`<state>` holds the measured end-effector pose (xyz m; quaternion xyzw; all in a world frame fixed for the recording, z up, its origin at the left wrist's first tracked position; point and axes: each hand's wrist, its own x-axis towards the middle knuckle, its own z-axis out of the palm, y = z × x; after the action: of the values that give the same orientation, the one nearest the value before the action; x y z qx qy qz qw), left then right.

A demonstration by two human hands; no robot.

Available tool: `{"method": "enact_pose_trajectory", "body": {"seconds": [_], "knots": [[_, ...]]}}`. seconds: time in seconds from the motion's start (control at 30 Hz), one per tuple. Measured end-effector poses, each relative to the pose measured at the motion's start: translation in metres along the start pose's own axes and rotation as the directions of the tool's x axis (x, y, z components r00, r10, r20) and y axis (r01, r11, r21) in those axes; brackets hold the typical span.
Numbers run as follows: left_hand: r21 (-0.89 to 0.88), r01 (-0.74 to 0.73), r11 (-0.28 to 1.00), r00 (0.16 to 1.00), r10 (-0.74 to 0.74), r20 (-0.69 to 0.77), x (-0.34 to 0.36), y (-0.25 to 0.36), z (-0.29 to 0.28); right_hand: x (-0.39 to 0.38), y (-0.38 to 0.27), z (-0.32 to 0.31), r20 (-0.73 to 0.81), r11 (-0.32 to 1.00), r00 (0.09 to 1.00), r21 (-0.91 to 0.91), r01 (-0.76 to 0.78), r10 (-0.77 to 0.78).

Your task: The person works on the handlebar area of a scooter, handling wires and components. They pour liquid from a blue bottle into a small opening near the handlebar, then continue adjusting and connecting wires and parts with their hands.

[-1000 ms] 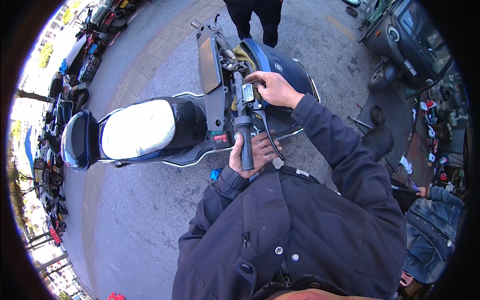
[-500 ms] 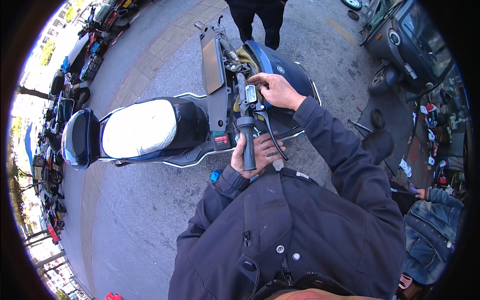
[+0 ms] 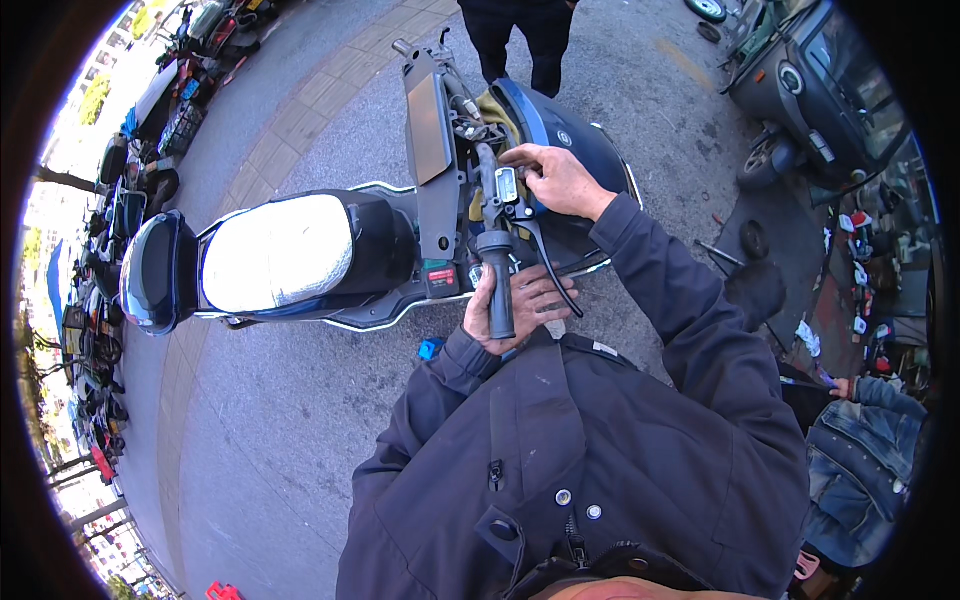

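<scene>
A scooter with a silver-covered seat [image 3: 275, 245] stands crosswise, its handlebar stripped to cables and metal. My left hand [image 3: 510, 305] is behind the black handlebar grip [image 3: 497, 290], thumb along its left side, fingers spread out behind the curved brake lever [image 3: 545, 262]. My right hand [image 3: 560, 180] is curled at the handlebar just right of the brake fluid reservoir [image 3: 506, 185]; whatever its bent fingertips hold is hidden. A loose dark panel [image 3: 428, 140] lies left of the bar, and yellowish cloth [image 3: 492, 110] shows beside the blue-black front body [image 3: 540, 115].
A person in dark trousers [image 3: 545, 45] stands beyond the scooter. A dark vehicle [image 3: 820, 90] is at upper right, with tools and parts below it. Another person in denim [image 3: 860, 460] is at right. Parked scooters [image 3: 110, 290] line the left. A blue object [image 3: 432, 348] lies on the pavement.
Both hands stay at the handlebar with very little movement. The scooter and surroundings have shifted only slightly in the view.
</scene>
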<state>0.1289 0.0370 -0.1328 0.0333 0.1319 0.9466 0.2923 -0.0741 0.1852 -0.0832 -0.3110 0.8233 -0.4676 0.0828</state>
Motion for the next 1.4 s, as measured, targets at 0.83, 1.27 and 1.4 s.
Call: {"method": "enact_pose_trajectory", "body": {"seconds": [0.83, 1.27, 1.4], "knots": [[0.042, -0.007, 0.999, 1.0, 0.007, -0.019, -0.001, 0.0, -0.003, -0.002, -0.003, -0.001, -0.016, 0.999, 0.999, -0.044, 0.027, -0.027], [0.059, 0.007, 0.998, 0.997, -0.002, -0.079, -0.001, 0.001, 0.0, -0.001, -0.005, -0.001, -0.008, 0.999, 1.0, -0.05, 0.003, -0.004], [0.042, 0.014, 0.999, 0.997, -0.01, -0.077, 0.0, 0.001, 0.005, 0.0, -0.005, -0.002, -0.01, 0.999, 1.0, -0.033, -0.001, 0.001]]}}
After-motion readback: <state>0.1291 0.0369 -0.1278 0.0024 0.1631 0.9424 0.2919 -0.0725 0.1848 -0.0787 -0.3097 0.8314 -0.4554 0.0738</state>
